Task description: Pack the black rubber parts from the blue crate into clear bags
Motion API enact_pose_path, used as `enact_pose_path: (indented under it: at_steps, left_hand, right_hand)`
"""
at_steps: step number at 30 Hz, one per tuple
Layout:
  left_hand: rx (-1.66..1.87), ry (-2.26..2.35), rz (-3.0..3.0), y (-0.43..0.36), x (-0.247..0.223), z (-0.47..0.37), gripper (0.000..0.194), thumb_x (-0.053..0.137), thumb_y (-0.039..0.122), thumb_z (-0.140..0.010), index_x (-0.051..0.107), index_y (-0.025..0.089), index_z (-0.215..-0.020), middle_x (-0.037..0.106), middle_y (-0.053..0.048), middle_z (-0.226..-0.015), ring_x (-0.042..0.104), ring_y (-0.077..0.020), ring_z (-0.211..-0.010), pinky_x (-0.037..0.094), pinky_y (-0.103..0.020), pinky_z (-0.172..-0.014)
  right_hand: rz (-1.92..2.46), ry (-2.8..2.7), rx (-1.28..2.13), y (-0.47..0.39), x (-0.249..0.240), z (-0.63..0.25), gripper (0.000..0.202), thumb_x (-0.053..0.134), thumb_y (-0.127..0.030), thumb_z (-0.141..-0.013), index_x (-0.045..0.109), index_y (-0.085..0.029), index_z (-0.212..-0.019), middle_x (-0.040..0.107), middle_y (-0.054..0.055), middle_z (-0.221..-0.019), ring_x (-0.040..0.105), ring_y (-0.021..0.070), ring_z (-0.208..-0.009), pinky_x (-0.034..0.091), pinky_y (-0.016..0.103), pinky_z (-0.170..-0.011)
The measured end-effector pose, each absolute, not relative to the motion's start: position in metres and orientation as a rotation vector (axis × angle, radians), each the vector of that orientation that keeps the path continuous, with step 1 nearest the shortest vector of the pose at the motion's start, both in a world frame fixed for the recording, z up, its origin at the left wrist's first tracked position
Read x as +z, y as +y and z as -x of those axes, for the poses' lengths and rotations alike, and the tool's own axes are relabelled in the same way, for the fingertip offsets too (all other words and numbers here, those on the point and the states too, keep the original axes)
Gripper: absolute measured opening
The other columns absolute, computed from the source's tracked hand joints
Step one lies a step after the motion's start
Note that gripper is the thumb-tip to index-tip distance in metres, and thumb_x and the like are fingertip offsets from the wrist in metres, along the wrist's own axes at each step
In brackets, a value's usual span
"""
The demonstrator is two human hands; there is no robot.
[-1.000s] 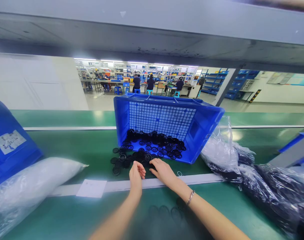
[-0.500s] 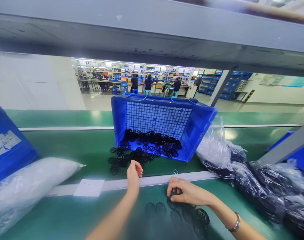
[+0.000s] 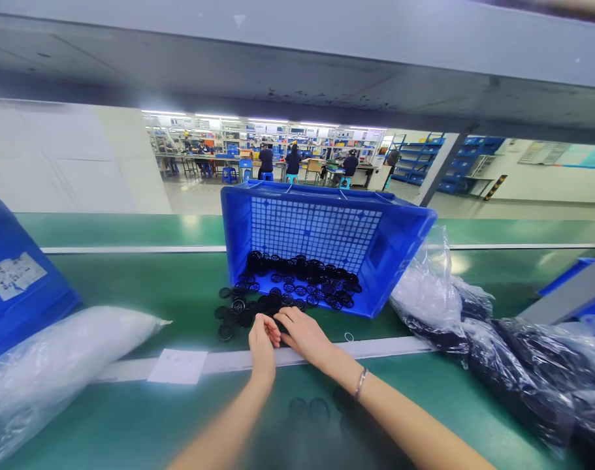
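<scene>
My left hand (image 3: 264,338) is cupped with its fingers curled, at the near edge of a pile of black spoked plastic discs (image 3: 238,312). Whatever lies inside its fingers is hidden. Close against it on the right, my right hand (image 3: 304,334) has its fingers bent toward the left palm, and its fingertips are partly hidden. Behind both hands a blue crate (image 3: 390,261) lies tipped on its side, its open face toward me, with many more black discs (image 3: 321,277) spilled along its lower wall. A few dark discs (image 3: 309,410) lie blurred on the green surface below my right forearm.
A stuffed clear bag (image 3: 81,352) and a blue bin (image 3: 20,281) stand on the left. Plastic bags of black parts (image 3: 513,359) are heaped on the right. A white paper (image 3: 178,367) and a small white ring (image 3: 349,337) lie near the pale strip. A grey shelf (image 3: 277,72) hangs overhead.
My right hand has moved left and away from me, from the loose discs on the near surface to beside my left hand. My left hand stays nearly in place.
</scene>
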State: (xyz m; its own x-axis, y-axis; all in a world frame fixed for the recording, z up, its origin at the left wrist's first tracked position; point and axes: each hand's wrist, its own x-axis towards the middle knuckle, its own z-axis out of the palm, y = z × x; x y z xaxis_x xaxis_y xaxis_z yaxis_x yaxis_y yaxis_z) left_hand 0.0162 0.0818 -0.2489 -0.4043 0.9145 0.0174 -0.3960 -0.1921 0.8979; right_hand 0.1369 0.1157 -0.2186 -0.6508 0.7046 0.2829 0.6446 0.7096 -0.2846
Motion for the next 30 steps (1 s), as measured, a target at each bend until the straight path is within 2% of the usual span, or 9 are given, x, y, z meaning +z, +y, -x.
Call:
enact_pose_path:
  at_steps: [4, 8, 11, 14, 17, 20, 25, 27, 30]
  left_hand:
    - [1.765, 1.07, -0.726, 0.083, -0.25, -0.016, 0.055, 0.045, 0.065, -0.088, 0.052, 0.018, -0.06, 0.05, 0.001, -0.051, 0.043, -0.0088, -0.044, 0.036, -0.019, -0.043]
    - [1.763, 1.066, -0.721, 0.083, -0.25, -0.016, 0.055, 0.046, 0.065, -0.087, 0.053, 0.018, -0.061, 0.05, 0.001, -0.051, 0.044, -0.0093, -0.044, 0.037, -0.02, -0.043]
    - [1.757, 1.075, -0.715, 0.082, -0.249, -0.016, 0.053, 0.047, 0.063, -0.087, 0.054, 0.017, -0.062, 0.052, 0.001, -0.052, 0.045, -0.0095, -0.045, 0.038, -0.02, -0.043]
    - [1.752, 1.084, -0.712, 0.081, -0.247, -0.017, 0.053, 0.047, 0.063, -0.088, 0.054, 0.017, -0.062, 0.052, 0.001, -0.052, 0.046, -0.0094, -0.045, 0.037, -0.02, -0.042]
    - [1.748, 1.084, -0.714, 0.081, -0.246, -0.017, 0.054, 0.047, 0.064, -0.087, 0.054, 0.017, -0.062, 0.053, 0.001, -0.053, 0.046, -0.0095, -0.044, 0.037, -0.02, -0.042]
    - [1.748, 1.085, -0.719, 0.081, -0.246, -0.017, 0.054, 0.048, 0.065, -0.086, 0.054, 0.017, -0.062, 0.053, 0.0, -0.053, 0.047, -0.0096, -0.044, 0.037, -0.02, -0.042]
    - [1.733, 1.097, -0.731, 0.081, -0.247, -0.017, 0.054, 0.046, 0.065, -0.087, 0.054, 0.017, -0.062, 0.053, 0.0, -0.053, 0.047, -0.0097, -0.044, 0.037, -0.02, -0.042]
    - [1.727, 1.1, -0.736, 0.082, -0.248, -0.017, 0.054, 0.045, 0.065, -0.088, 0.054, 0.017, -0.063, 0.053, 0.0, -0.053, 0.047, -0.0097, -0.045, 0.037, -0.02, -0.042]
    - [1.722, 1.101, -0.742, 0.082, -0.249, -0.017, 0.054, 0.044, 0.064, -0.088, 0.054, 0.017, -0.063, 0.053, 0.0, -0.053, 0.047, -0.0097, -0.045, 0.037, -0.02, -0.042]
  right_hand:
    - [1.051, -2.585, 0.212, 0.117, -0.225, -0.124, 0.015, 0.056, -0.014, -0.092, 0.061, -0.018, -0.105, 0.064, 0.008, -0.102, 0.06, 0.0231, -0.096, 0.049, 0.037, -0.086]
    - [1.057, -2.529, 0.267, 0.103, -0.215, -0.138, 0.022, 0.054, -0.021, -0.094, 0.057, -0.019, -0.116, 0.065, 0.007, -0.105, 0.061, 0.0196, -0.091, 0.05, 0.032, -0.081]
    - [1.125, -2.31, 0.637, 0.087, -0.207, -0.16, 0.02, 0.051, -0.029, -0.097, 0.059, -0.022, -0.113, 0.066, 0.002, -0.091, 0.061, 0.0145, -0.073, 0.049, 0.026, -0.067]
    - [1.16, -1.961, 1.239, 0.079, -0.207, -0.182, 0.024, 0.053, -0.042, -0.095, 0.061, -0.02, -0.1, 0.064, 0.0, -0.078, 0.06, 0.0141, -0.065, 0.048, 0.026, -0.061]
    - [1.13, -1.611, 1.692, 0.078, -0.212, -0.199, 0.039, 0.049, -0.053, -0.095, 0.06, -0.016, -0.095, 0.068, 0.006, -0.085, 0.063, 0.0139, -0.066, 0.051, 0.026, -0.061]
    - [1.068, -1.261, 1.946, 0.079, -0.214, -0.209, 0.044, 0.05, -0.055, -0.095, 0.062, -0.012, -0.096, 0.07, 0.013, -0.094, 0.063, 0.0118, -0.069, 0.051, 0.024, -0.066]
    - [1.098, -1.301, 1.887, 0.077, -0.206, -0.216, 0.044, 0.064, -0.056, -0.087, 0.064, -0.012, -0.092, 0.068, 0.012, -0.096, 0.062, 0.0117, -0.069, 0.048, 0.024, -0.063]
    - [1.192, -1.478, 1.759, 0.076, -0.202, -0.217, 0.048, 0.061, -0.062, -0.086, 0.063, -0.014, -0.087, 0.065, 0.004, -0.082, 0.054, 0.0085, -0.057, 0.039, 0.021, -0.052]
    - [1.298, -1.741, 1.6, 0.075, -0.201, -0.217, 0.049, 0.056, -0.064, -0.087, 0.06, -0.016, -0.083, 0.046, -0.007, -0.06, 0.034, 0.0057, -0.046, 0.023, 0.02, -0.044]
